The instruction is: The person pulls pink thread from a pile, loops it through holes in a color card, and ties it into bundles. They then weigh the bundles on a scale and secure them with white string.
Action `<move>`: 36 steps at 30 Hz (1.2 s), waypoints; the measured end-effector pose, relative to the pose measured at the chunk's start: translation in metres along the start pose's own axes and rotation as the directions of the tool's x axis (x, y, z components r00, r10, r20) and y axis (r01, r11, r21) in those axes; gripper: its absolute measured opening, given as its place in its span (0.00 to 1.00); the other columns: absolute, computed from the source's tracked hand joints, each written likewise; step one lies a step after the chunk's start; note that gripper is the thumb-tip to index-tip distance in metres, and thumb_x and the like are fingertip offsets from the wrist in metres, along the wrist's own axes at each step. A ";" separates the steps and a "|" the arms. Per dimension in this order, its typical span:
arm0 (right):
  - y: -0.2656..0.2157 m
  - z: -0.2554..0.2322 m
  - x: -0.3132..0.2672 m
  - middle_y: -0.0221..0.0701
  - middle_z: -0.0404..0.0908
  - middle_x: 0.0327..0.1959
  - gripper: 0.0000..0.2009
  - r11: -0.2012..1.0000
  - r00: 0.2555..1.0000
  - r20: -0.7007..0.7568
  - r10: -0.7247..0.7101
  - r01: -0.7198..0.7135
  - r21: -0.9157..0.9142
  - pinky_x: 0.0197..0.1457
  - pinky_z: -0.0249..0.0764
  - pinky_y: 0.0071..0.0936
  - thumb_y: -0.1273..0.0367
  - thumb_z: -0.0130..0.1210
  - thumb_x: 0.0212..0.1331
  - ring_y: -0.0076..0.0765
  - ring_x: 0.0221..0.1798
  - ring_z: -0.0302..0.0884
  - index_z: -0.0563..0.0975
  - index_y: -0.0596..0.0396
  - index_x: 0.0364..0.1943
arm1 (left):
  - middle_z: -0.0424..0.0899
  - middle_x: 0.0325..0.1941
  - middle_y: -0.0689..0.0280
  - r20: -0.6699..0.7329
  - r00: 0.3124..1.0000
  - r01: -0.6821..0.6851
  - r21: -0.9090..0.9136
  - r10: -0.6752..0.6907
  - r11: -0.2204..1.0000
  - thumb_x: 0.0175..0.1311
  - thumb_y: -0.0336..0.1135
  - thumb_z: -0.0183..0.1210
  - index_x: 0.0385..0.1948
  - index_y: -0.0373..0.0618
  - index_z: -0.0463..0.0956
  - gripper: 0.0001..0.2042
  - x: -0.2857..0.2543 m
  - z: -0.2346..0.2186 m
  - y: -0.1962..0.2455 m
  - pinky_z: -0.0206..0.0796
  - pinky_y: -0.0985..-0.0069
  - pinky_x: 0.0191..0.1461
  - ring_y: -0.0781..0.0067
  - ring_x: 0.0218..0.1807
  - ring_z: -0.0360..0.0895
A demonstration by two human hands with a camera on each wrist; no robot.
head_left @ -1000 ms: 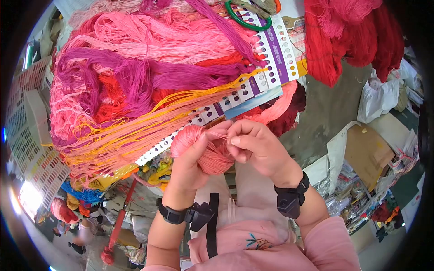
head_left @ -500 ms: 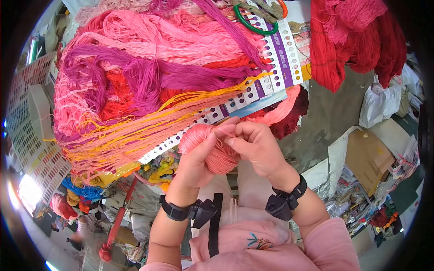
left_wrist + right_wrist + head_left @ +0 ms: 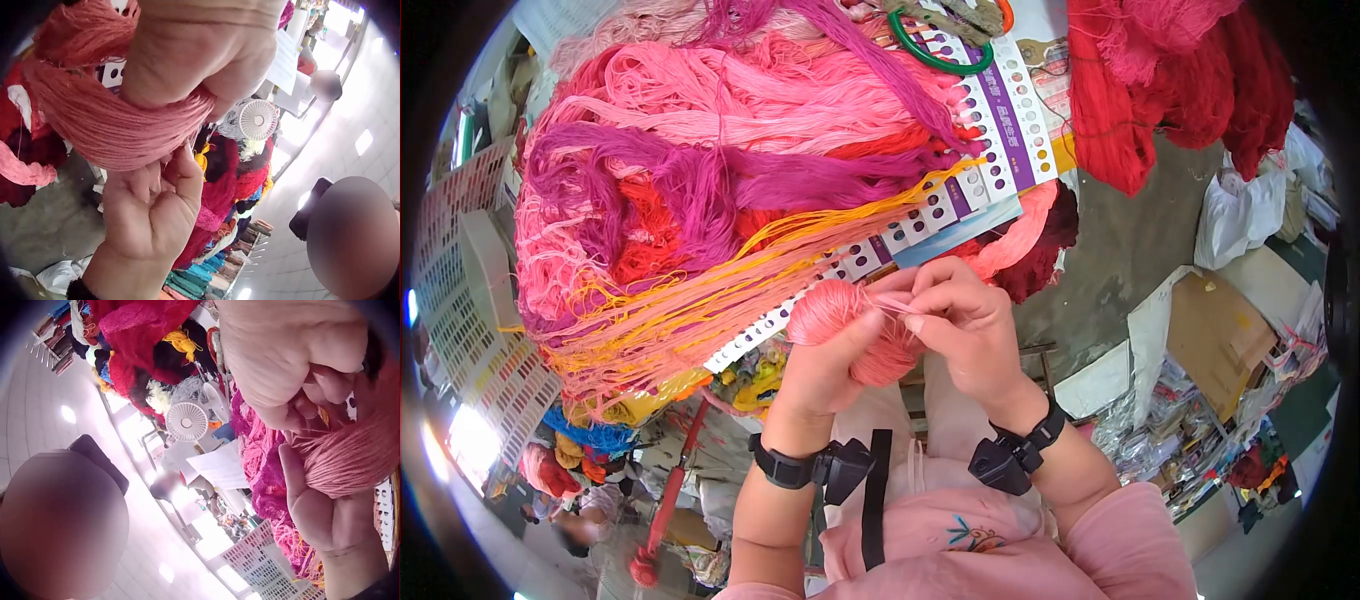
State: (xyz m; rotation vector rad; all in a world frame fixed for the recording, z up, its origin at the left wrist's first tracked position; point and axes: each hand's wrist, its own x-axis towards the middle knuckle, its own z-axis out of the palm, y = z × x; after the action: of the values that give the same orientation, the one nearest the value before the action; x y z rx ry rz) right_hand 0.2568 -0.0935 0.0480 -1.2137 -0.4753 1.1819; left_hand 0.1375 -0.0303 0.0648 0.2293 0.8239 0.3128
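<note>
A coral-pink skein of thread (image 3: 830, 312) is bunched in my left hand (image 3: 830, 365), whose thumb lies across its front. My right hand (image 3: 965, 325) is at the skein's right side and pinches a few thin strands (image 3: 892, 303) between thumb and fingers. In the left wrist view the skein (image 3: 112, 125) hangs in a thick loop, with the right hand (image 3: 150, 212) just under its gathered end. The right wrist view shows the strands (image 3: 337, 456) drawn together near the left thumb (image 3: 290, 465); the right fingertips are partly hidden there.
Ahead lies a big heap of pink, purple and orange thread (image 3: 780, 90) over white punched cards (image 3: 1015, 110). A green-handled tool (image 3: 945, 60) rests at its far edge. Red skeins (image 3: 1110, 120) hang at the upper right. A white plastic basket (image 3: 475, 260) stands left.
My right wrist has turned and come in leftward, and its fingers have shifted along the strands. The skein stays in my left hand at nearly the same place.
</note>
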 end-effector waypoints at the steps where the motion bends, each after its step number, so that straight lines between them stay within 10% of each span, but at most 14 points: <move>1: -0.002 -0.001 -0.002 0.30 0.68 0.27 0.03 1.000 1.000 -0.002 -0.001 0.001 0.000 0.25 0.63 0.14 0.79 0.47 0.45 0.26 0.28 0.71 0.73 0.59 0.23 | 0.66 0.50 0.56 0.002 1.000 0.001 0.001 -0.001 1.000 0.57 0.34 0.44 0.43 0.34 0.66 0.15 0.001 0.000 -0.001 0.59 0.71 0.51 0.67 0.49 0.66; 4: -0.022 -0.006 -0.003 0.33 0.67 0.28 0.02 0.978 0.993 -0.001 0.121 -0.119 0.172 0.25 0.65 0.17 0.78 0.46 0.47 0.29 0.26 0.70 0.70 0.57 0.23 | 0.74 0.33 0.63 -0.032 0.993 -0.113 0.101 0.117 0.988 0.56 0.31 0.46 0.36 0.36 0.68 0.09 0.002 -0.007 -0.005 0.64 0.75 0.41 0.74 0.36 0.71; 6: -0.040 -0.032 -0.004 0.34 0.68 0.25 0.02 0.519 0.917 0.221 0.333 -0.374 0.769 0.34 0.68 0.20 0.75 0.46 0.48 0.27 0.30 0.69 0.68 0.59 0.26 | 0.68 0.18 0.72 0.039 0.985 -0.121 -0.534 0.168 0.837 0.58 0.30 0.43 0.25 0.41 0.67 0.05 -0.006 -0.036 -0.001 0.64 0.82 0.28 0.81 0.21 0.68; 10: -0.096 -0.162 0.009 0.37 0.70 0.23 0.03 0.885 0.985 -0.108 0.135 -0.070 0.461 0.40 0.68 0.32 0.75 0.43 0.48 0.32 0.29 0.67 0.68 0.60 0.23 | 0.58 0.08 0.74 -0.308 0.901 -0.428 -0.747 0.305 0.508 0.60 0.30 0.36 0.24 0.38 0.64 0.09 -0.072 -0.137 0.039 0.54 0.88 0.17 0.86 0.10 0.57; 11: -0.124 -0.208 0.008 0.38 0.71 0.25 0.04 0.980 0.749 -0.656 0.093 0.049 0.194 0.44 0.65 0.31 0.75 0.43 0.47 0.36 0.32 0.68 0.69 0.61 0.22 | 0.56 0.07 0.75 -0.382 0.871 -0.489 -0.739 0.309 0.463 0.60 0.31 0.37 0.26 0.37 0.65 0.09 -0.098 -0.185 0.040 0.52 0.89 0.14 0.86 0.10 0.57; 12: -0.146 -0.327 -0.012 0.39 0.72 0.28 0.04 0.952 0.869 -0.485 -0.092 0.219 0.212 0.47 0.63 0.30 0.75 0.44 0.45 0.37 0.36 0.68 0.70 0.61 0.22 | 0.55 0.07 0.75 -0.499 0.810 -0.583 -0.631 0.309 0.512 0.60 0.32 0.37 0.26 0.38 0.65 0.09 -0.120 -0.212 0.043 0.52 0.89 0.13 0.86 0.09 0.56; 16: -0.215 -0.309 0.012 0.35 0.73 0.30 0.06 0.945 0.817 -0.475 -0.327 0.297 -0.140 0.49 0.61 0.26 0.75 0.42 0.47 0.30 0.39 0.68 0.71 0.60 0.26 | 0.55 0.06 0.77 -0.122 0.971 -0.223 -0.764 0.204 0.605 0.61 0.35 0.39 0.30 0.35 0.65 0.11 -0.091 -0.122 0.053 0.51 0.89 0.13 0.87 0.09 0.54; 17: -0.180 -0.258 0.033 0.34 0.73 0.30 0.08 0.813 0.818 -0.415 -0.399 0.106 -0.572 0.47 0.62 0.25 0.73 0.40 0.50 0.29 0.40 0.67 0.72 0.59 0.29 | 0.56 0.08 0.77 0.078 0.983 -0.054 -0.742 0.166 0.668 0.61 0.36 0.40 0.36 0.33 0.64 0.13 -0.061 -0.098 0.038 0.52 0.90 0.15 0.88 0.10 0.54; 18: -0.141 -0.200 0.049 0.30 0.73 0.28 0.06 0.858 0.874 -0.310 -0.375 0.202 -0.472 0.43 0.64 0.22 0.73 0.44 0.50 0.26 0.37 0.68 0.72 0.58 0.27 | 0.57 0.10 0.77 0.277 0.953 0.107 -0.682 0.120 0.724 0.60 0.37 0.41 0.42 0.32 0.64 0.16 -0.031 -0.073 0.022 0.52 0.92 0.16 0.89 0.10 0.55; 19: -0.121 -0.148 0.061 0.27 0.73 0.25 0.03 0.661 0.925 -0.307 -0.224 -0.087 -0.745 0.39 0.65 0.21 0.74 0.49 0.47 0.23 0.32 0.69 0.73 0.57 0.25 | 0.61 0.13 0.75 0.130 0.991 0.058 -0.471 0.005 0.880 0.60 0.36 0.42 0.42 0.34 0.64 0.15 -0.010 -0.044 0.013 0.54 0.92 0.17 0.89 0.12 0.58; 21: -0.064 -0.112 0.072 0.27 0.73 0.22 0.02 0.831 0.988 -0.154 0.002 -0.087 -0.550 0.33 0.65 0.21 0.77 0.52 0.42 0.22 0.28 0.69 0.74 0.59 0.22 | 0.68 0.19 0.72 -0.130 0.991 0.024 -0.095 -0.037 0.995 0.59 0.36 0.44 0.42 0.37 0.65 0.13 0.027 0.007 -0.001 0.57 0.91 0.18 0.87 0.17 0.64; 22: -0.043 -0.100 0.078 0.30 0.73 0.21 0.02 0.711 0.984 0.011 -0.176 0.135 -0.691 0.32 0.65 0.21 0.76 0.53 0.40 0.26 0.27 0.70 0.73 0.59 0.21 | 0.70 0.22 0.70 -0.211 0.977 0.007 0.032 0.000 0.999 0.58 0.35 0.45 0.40 0.38 0.66 0.12 0.044 0.022 -0.007 0.57 0.90 0.17 0.86 0.19 0.66; 29: 0.012 -0.093 0.078 0.34 0.70 0.23 0.06 0.481 0.932 0.131 -0.338 0.290 -0.827 0.35 0.63 0.30 0.79 0.51 0.33 0.40 0.31 0.66 0.72 0.56 0.20 | 0.72 0.19 0.69 -0.253 0.964 0.066 0.512 0.076 0.857 0.57 0.33 0.47 0.32 0.42 0.66 0.06 0.117 0.028 -0.040 0.56 0.85 0.15 0.83 0.16 0.67; 36: 0.008 -0.088 0.068 0.34 0.68 0.32 0.16 0.319 0.883 0.388 -0.265 0.460 -0.829 0.35 0.63 0.28 0.75 0.54 0.34 0.37 0.33 0.66 0.72 0.58 0.34 | 0.67 0.16 0.72 -0.395 0.918 0.195 0.416 -0.016 0.888 0.58 0.31 0.44 0.29 0.42 0.67 0.05 0.101 0.027 -0.026 0.55 0.87 0.19 0.85 0.16 0.62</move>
State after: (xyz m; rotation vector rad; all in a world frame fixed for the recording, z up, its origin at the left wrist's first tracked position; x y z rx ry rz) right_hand 0.3509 -0.0748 -0.0097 -1.7788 -1.6360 0.5520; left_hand 0.2266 -0.0200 0.0052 0.5672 1.2932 0.0521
